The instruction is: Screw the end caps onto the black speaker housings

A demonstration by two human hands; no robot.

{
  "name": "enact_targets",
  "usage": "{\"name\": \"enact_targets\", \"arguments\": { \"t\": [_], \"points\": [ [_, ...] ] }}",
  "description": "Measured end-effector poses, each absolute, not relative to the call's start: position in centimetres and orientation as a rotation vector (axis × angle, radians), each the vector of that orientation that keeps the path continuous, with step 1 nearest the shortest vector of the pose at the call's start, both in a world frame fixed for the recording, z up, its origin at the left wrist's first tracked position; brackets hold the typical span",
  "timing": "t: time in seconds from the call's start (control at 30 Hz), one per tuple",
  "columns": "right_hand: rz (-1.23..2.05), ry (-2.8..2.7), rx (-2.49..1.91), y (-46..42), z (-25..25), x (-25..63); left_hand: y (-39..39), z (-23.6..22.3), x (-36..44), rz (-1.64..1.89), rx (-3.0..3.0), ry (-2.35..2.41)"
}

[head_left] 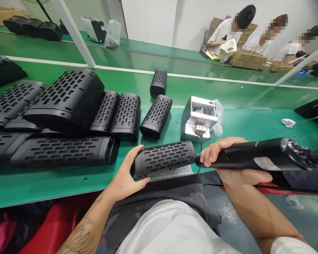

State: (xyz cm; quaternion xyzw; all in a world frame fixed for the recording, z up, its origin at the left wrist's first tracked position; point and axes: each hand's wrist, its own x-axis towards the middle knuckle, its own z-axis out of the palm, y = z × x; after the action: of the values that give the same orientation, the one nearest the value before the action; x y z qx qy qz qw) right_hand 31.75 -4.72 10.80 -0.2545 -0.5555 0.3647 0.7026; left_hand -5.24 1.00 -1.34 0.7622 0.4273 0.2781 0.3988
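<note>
My left hand (128,173) grips the left end of a black slotted housing (165,158), thumb on the near side and fingers on the far side. The housing lies on its side at the table's front edge, partly over bubble wrap (172,171). In my right hand (222,151) is a black electric screwdriver (249,155) with a pale label, held nearly level. Its cord end points at the housing's right end, and its tip points right, away from the housing. Beyond the housing stands a silver screw feeder (200,118).
More slotted housings (125,114) stand behind and are piled at the left (66,98). A green-topped table (241,121) runs across, with crumpled white plastic (288,122) at the right. Several people (228,33) work beside cardboard boxes (247,60) at the back. A red chair (53,225) is below left.
</note>
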Motion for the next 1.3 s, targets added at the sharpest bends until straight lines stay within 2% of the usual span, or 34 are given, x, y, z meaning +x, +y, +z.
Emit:
{"name": "enact_targets", "arguments": {
  "t": [0.3, 0.77, 1.03, 1.17, 1.3],
  "points": [
    [0.947, -1.236, -0.601, -3.5, 11.2, 33.2, 1.4, -1.9, -5.4, 0.749, 1.963, 1.016],
    [0.753, -1.284, -0.627, -4.2, 8.9, 30.8, 2.0, -3.1, -5.3, 0.793, 2.018, 1.01],
    [0.854, -1.197, -0.727, -4.8, 10.9, 29.8, 1.8, -3.0, -5.3, 0.817, 2.067, 1.006],
    [0.738, -1.125, -0.718, -3.8, 12.6, 31.4, 1.2, -3.3, -4.9, 0.894, 2.108, 1.001],
    [0.523, -1.055, -0.816, 0.8, 13.1, 34.6, 0.5, -3.5, -4.3, 0.997, 2.122, 0.979]
  ]
}}
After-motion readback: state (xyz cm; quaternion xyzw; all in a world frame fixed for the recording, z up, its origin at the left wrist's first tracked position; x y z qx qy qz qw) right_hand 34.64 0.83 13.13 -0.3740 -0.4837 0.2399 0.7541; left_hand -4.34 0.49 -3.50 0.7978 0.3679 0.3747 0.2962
